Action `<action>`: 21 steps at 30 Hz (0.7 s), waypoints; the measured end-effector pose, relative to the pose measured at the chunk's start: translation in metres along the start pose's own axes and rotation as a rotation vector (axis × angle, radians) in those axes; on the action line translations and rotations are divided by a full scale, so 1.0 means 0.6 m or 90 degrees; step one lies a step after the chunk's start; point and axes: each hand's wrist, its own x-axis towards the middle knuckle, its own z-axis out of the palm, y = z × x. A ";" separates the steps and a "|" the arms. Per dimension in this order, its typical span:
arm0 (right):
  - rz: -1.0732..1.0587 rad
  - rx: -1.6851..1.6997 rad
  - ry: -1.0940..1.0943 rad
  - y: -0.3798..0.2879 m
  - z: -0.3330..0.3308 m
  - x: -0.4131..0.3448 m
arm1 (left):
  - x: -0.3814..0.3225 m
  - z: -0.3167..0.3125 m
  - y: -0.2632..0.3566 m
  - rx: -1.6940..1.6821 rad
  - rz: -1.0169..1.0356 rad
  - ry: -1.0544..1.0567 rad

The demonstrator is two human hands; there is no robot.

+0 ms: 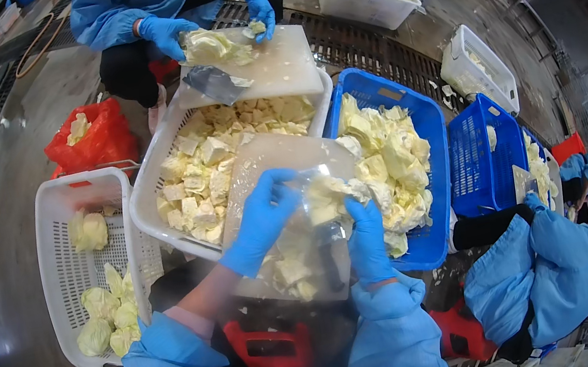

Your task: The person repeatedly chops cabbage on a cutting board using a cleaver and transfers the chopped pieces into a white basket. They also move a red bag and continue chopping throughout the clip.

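My right hand (367,238), in a blue glove, grips a torn piece of pale cabbage (329,196) above a white cutting board (289,155). Left of that piece is my left hand (269,211), also gloved, its fingers curled but apart with nothing visible between them. Under my right hand, a dark, shiny blade, seemingly a cleaver (334,262), lies on the board; it is partly blurred. Loose cabbage leaves (289,267) rest beside it. The board lies across a white plastic basket (142,210) holding cut cabbage chunks (197,186).
Right of the board stands a blue crate (440,158) of cabbage pieces; at left, a white basket (78,183) holds cabbage heads. Opposite, a co-worker's gloved hands (167,35) hold cabbage over another board (278,62) with a cleaver (214,82). A red bag (103,137) stands nearby. Another person (556,267) sits at right.
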 end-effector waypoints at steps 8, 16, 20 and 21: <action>0.003 -0.077 -0.001 0.009 0.007 -0.009 | 0.000 0.008 -0.044 0.051 -0.104 -0.060; 0.078 -0.036 0.018 -0.004 -0.006 0.001 | 0.005 -0.003 -0.008 -0.196 -0.274 -0.123; 0.099 0.027 0.025 -0.009 -0.001 0.000 | 0.007 -0.007 -0.014 -0.200 -0.263 -0.137; 0.102 0.034 0.024 -0.010 -0.001 -0.001 | 0.007 -0.005 -0.013 -0.171 -0.247 -0.126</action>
